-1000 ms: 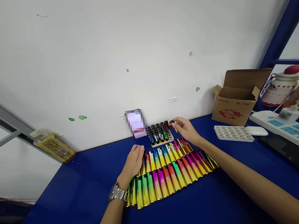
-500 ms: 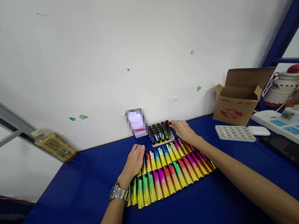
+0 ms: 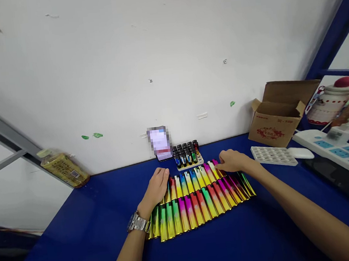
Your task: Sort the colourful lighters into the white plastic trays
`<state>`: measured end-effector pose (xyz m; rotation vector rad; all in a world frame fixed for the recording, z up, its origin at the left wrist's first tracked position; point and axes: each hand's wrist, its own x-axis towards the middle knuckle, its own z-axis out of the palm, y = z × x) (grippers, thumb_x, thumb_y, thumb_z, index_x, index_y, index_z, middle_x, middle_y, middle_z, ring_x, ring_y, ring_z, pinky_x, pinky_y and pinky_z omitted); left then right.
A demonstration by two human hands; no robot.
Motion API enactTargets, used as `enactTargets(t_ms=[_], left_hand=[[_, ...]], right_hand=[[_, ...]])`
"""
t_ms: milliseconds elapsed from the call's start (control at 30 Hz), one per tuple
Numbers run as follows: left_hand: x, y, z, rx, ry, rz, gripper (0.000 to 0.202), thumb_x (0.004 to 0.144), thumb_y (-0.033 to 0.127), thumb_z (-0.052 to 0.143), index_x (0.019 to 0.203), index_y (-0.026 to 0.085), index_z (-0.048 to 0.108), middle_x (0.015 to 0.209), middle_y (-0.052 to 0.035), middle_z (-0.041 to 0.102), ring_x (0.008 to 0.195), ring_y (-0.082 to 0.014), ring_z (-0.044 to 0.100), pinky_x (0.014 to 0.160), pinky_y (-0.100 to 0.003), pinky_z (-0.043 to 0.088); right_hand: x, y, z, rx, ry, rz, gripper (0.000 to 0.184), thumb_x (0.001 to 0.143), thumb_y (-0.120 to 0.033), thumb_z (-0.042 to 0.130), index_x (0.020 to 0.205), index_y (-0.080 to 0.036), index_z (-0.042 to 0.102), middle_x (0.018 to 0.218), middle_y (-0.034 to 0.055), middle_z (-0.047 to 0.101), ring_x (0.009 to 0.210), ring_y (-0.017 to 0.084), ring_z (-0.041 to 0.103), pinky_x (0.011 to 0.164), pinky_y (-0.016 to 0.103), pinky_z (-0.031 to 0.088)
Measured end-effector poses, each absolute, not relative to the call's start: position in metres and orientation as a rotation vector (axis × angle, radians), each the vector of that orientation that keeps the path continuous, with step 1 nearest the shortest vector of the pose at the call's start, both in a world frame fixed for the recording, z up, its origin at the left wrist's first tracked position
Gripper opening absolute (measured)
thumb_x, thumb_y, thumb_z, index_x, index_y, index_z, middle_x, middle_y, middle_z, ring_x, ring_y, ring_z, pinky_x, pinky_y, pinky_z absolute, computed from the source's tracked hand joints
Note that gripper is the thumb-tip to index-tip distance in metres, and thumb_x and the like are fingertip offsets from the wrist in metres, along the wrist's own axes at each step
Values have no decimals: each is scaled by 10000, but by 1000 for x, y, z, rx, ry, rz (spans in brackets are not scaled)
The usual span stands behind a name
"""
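Shiny lighters in gradient colours lie side by side in two slanting rows on the blue table, an upper row (image 3: 193, 179) and a lower row (image 3: 197, 211). My left hand (image 3: 159, 185) rests palm down over the left end of the upper row, fingers stretched out and touching the lighters there. At that row's right end, my right hand (image 3: 232, 160) has its fingers closed on a lighter; the palm hides part of it. Behind the rows, several lighters with black tops stand upright in a pale holed tray (image 3: 200, 159).
A phone (image 3: 160, 142) leans against the wall beside the tray. On the right are an open cardboard box (image 3: 275, 120), another holed tray (image 3: 272, 155), a white mouse-like object (image 3: 301, 153) and a power strip (image 3: 322, 144). A bottle (image 3: 64, 169) leans at the far left.
My right hand has moved from the tray's back right corner down and right to the upper row's end. A reddish lighter now stands in that corner. My left hand has stayed put.
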<state>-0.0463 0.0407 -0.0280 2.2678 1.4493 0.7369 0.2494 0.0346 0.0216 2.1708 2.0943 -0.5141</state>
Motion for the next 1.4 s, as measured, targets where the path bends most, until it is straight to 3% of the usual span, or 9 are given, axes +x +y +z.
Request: enactTargets(t_ms=[133, 300, 433, 600, 733, 900, 1000, 1200, 1400], left_hand=[[-47, 41, -29, 2266, 1462, 736, 428, 965, 447, 206, 800, 211, 523, 854, -47, 545, 846, -199, 555, 811, -365, 462], [-46, 41, -29, 2265, 1450, 739, 443, 964, 463, 196, 811, 210, 525, 862, -47, 546, 856, -198, 556, 807, -359, 461], [-46, 41, -29, 2262, 1458, 752, 441, 962, 466, 206, 816, 208, 531, 877, -51, 558, 862, -200, 557, 811, -362, 462], [-46, 41, -29, 2249, 1456, 754, 446, 964, 463, 201, 820, 206, 537, 871, -53, 557, 858, -201, 560, 801, -362, 466], [-46, 40, -27, 2236, 1462, 738, 454, 964, 468, 199, 828, 205, 543, 884, -56, 560, 866, -201, 560, 805, -365, 466], [-46, 40, -27, 2233, 1456, 741, 449, 963, 473, 198, 837, 209, 539, 885, -58, 559, 874, -204, 558, 806, -367, 467], [-46, 40, -27, 2227, 1455, 730, 450, 963, 475, 198, 834, 209, 537, 880, -57, 556, 872, -204, 557, 800, -367, 468], [-46, 40, -27, 2219, 1457, 738, 458, 961, 476, 200, 838, 205, 548, 904, -63, 562, 874, -206, 558, 806, -372, 470], [-46, 40, -27, 2236, 1443, 740, 457, 962, 473, 192, 836, 207, 541, 887, -61, 556, 871, -205, 550, 820, -373, 468]], right_hand=[[250, 37, 13, 2230, 2080, -541, 242, 799, -342, 511, 922, -155, 606, 921, 157, 646, 860, 292, 632, 617, 319, 407], [251, 45, -2, 2348, 2143, -453, 233, 756, -384, 523, 798, -161, 575, 843, 159, 643, 805, 294, 628, 561, 293, 358], [253, 47, -6, 2384, 2466, -442, 104, 770, -282, 469, 713, -196, 482, 674, 76, 601, 701, 234, 607, 562, 273, 333], [241, 46, -10, 2283, 3045, -1329, 27, 758, -229, 439, 785, -225, 437, 517, -64, 479, 491, 131, 487, 518, 238, 322], [224, 46, -18, 2288, 3094, -1772, 65, 763, -240, 439, 823, -226, 462, 501, -88, 380, 443, 104, 342, 468, 238, 258], [213, 41, -21, 2083, 2991, -2363, 104, 789, -257, 458, 884, -223, 438, 630, -56, 514, 562, 121, 466, 562, 265, 372], [211, 39, -19, 1902, 2767, -2846, 137, 774, -249, 470, 849, -242, 357, 656, -65, 554, 520, 112, 487, 515, 258, 381], [207, 33, -13, 1725, 2603, -3020, 219, 724, -219, 469, 881, -258, 323, 551, -84, 549, 442, 122, 479, 395, 221, 335], [201, 31, -13, 1821, 2409, -3100, 303, 701, -230, 500, 986, -260, 401, 431, -142, 382, 339, 69, 234, 340, 177, 215]])
